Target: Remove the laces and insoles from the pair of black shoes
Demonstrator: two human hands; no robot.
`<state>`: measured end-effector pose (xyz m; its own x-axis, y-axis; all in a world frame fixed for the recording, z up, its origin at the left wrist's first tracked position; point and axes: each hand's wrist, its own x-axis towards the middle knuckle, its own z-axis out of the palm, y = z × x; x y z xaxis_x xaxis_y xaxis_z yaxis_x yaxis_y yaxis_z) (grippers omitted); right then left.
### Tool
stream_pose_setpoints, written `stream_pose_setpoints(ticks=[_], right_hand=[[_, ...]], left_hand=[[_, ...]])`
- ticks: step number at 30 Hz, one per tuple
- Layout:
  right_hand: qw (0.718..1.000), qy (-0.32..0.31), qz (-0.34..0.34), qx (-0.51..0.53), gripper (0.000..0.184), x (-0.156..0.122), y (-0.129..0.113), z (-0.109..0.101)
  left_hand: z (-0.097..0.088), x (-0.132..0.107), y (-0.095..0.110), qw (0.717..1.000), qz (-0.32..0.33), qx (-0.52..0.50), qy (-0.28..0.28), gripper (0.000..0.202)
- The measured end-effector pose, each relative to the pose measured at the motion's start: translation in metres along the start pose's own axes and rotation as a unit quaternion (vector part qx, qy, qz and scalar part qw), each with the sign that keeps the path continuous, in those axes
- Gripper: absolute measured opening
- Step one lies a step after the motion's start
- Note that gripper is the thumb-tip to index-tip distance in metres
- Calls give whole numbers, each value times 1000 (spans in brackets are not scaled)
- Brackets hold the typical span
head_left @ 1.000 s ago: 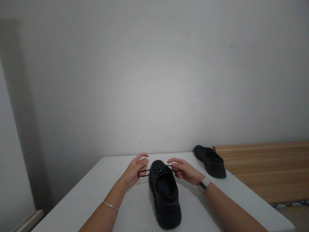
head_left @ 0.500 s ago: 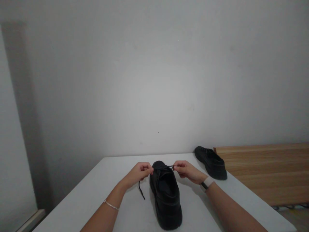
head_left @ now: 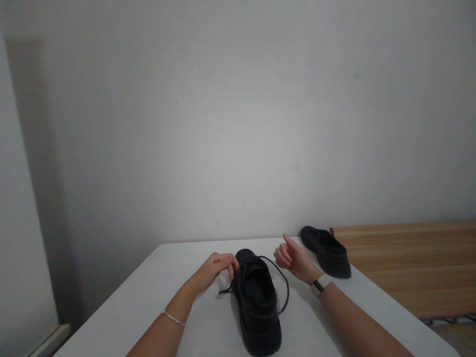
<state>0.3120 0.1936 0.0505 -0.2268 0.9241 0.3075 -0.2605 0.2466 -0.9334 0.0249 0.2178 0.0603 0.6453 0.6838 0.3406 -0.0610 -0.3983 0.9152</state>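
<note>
A black lace-up shoe [head_left: 260, 320] stands on the white table in front of me, its heel toward me. My left hand [head_left: 217, 270] is at the left side of its lacing, fingers loosely bent down against the shoe's edge, with no clear grip on a lace. Beneath those fingers a short lace end [head_left: 225, 291] sticks out to the left. On the right, a long black shoelace [head_left: 286, 287] loops out from the lacing and down beside the shoe. My right hand [head_left: 293, 258] is raised clear of that lace, thumb up and fingers loosely curled, holding nothing.
A second black shoe [head_left: 327, 253] sits at the table's [head_left: 178, 263] back right edge. Beyond it is a wood-grain panel [head_left: 401, 267]. A plain pale wall [head_left: 238, 124] rises behind the table.
My right hand has let go of the lace and moved slightly right, thumb lifting; the lace has dropped into a loop. My left fingers have loosened, and the left lace end has shifted.
</note>
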Motion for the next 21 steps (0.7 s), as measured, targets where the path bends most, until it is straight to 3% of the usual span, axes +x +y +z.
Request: stream_pose_setpoints(ticks=[5,11,21], right_hand=[[998,6,29,-51,36,5,17,4],[994,-62,51,-72,39,-1,19,17],[996,-26,-9,-80,28,0,12,30]], left_hand=[[2,6,-12,998,-34,-18,46,38],[9,9,-18,996,-62,-39,51,40],[15,10,-17,996,-54,-6,73,39]])
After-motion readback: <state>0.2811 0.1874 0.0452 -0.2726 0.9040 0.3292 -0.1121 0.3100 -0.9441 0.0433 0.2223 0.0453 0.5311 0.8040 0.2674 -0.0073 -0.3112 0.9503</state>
